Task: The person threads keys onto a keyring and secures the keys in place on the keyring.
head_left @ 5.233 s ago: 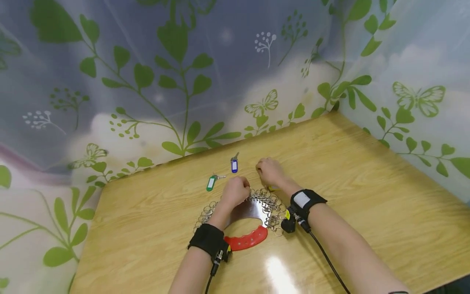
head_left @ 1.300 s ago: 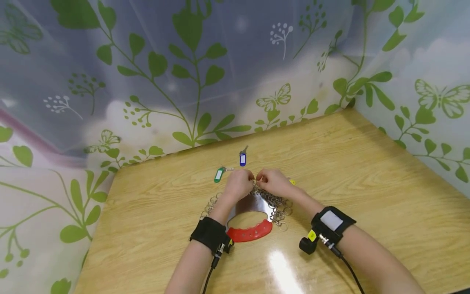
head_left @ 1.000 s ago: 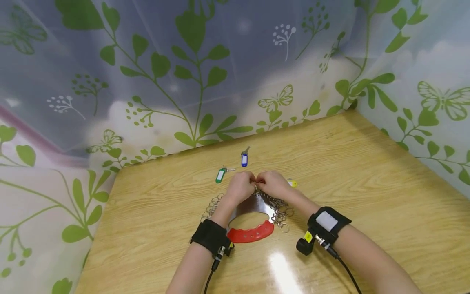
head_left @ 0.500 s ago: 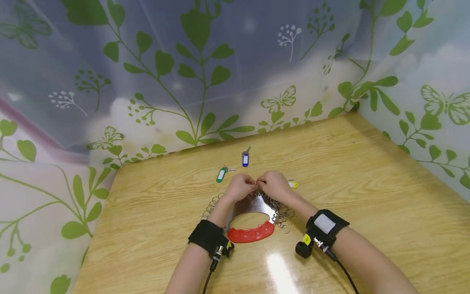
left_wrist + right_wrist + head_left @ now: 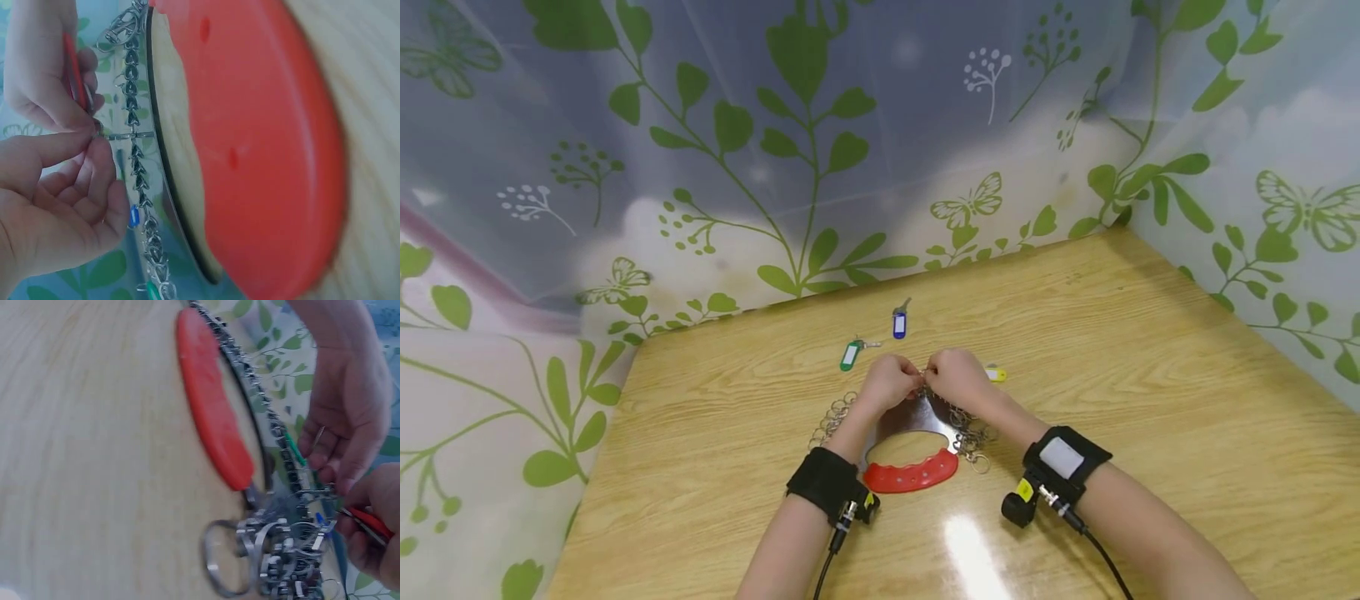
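A steel key-holder plate (image 5: 917, 414) with a red handle (image 5: 912, 474) stands before me, its curved edge lined with metal clasps and rings (image 5: 281, 550). At the middle of that edge, my left hand (image 5: 887, 385) pinches the end of a small metal clasp (image 5: 117, 135) between thumb and finger. My right hand (image 5: 958, 379) meets it there, holding what looks like a key with a red tag (image 5: 74, 72). In the right wrist view the red tag (image 5: 375, 520) lies along its curled fingers. Whether the key's ring is on the clasp is hidden by the fingertips.
Beyond the hands lie a key with a green tag (image 5: 850, 356) and a key with a blue tag (image 5: 900, 324). A yellow tag (image 5: 996, 375) lies right of my right hand. A patterned curtain (image 5: 850, 167) rises behind the wooden table (image 5: 715, 417).
About five seconds ago the hands were apart, the right one farther right. They have since come together at the clasp, and the yellow tag is more exposed. Lately only the fingers shift slightly.
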The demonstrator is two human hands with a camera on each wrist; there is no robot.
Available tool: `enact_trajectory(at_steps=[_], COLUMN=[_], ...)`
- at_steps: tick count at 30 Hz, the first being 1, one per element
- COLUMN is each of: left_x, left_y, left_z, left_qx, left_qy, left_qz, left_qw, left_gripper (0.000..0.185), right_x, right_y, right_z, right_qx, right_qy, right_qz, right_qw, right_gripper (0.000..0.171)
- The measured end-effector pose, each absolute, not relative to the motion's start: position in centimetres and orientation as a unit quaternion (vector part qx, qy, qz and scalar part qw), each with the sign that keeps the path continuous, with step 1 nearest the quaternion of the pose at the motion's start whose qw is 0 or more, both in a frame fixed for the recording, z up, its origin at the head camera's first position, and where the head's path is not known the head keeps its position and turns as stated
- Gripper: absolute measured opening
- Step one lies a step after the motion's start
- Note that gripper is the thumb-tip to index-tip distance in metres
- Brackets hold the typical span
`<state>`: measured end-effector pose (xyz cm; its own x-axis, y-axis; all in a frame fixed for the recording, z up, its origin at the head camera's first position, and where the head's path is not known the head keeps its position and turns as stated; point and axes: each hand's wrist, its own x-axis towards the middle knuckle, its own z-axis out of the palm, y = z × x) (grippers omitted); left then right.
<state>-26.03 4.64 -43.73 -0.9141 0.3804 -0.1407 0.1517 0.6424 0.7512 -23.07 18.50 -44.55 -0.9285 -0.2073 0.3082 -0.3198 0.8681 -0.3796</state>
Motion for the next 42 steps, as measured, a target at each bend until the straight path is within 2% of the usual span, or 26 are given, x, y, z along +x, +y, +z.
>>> enact_trajectory(at_steps=[7,15,21,28,35,42], left_x=[-26.5,-26.6,-26.4,-26.2,-26.6,-26.6], left_y=[3.9,3.5,3.6,3.7,3.6,3.4], left_z=[-44.1,-44.1,-44.3,-44.3,-44.6,-44.3], left_qx=[0.114,0.108,0.106,0.113,0.126,0.132], left_qy=[0.857,0.837,0.855,0.876,0.867,0.870], left_qz=[0.472,0.486,0.463,0.439,0.451,0.450], left_qw=[0.171,0.226,0.207,0.166,0.171,0.153], left_gripper=[0.015,0.017,0.019,0.022,0.019,0.018], right_x=[-23.4,-23.3,-23.3,-23.4,-23.6,-23.6], right_y=[19.2,19.1,18.4,18.1,18.4,19.0], right_z=[-44.1,-44.5,-44.9,-45.0,-45.3,-44.8], right_qx=[0.131,0.121,0.112,0.133,0.109,0.081], right_qy=[-0.924,-0.884,-0.880,-0.897,-0.891,-0.889], right_qz=[0.356,0.450,0.461,0.422,0.441,0.450], right_qw=[0.044,0.025,0.001,0.022,0.005,0.008], right_gripper=[0.012,0.009,0.005,0.004,0.005,0.008])
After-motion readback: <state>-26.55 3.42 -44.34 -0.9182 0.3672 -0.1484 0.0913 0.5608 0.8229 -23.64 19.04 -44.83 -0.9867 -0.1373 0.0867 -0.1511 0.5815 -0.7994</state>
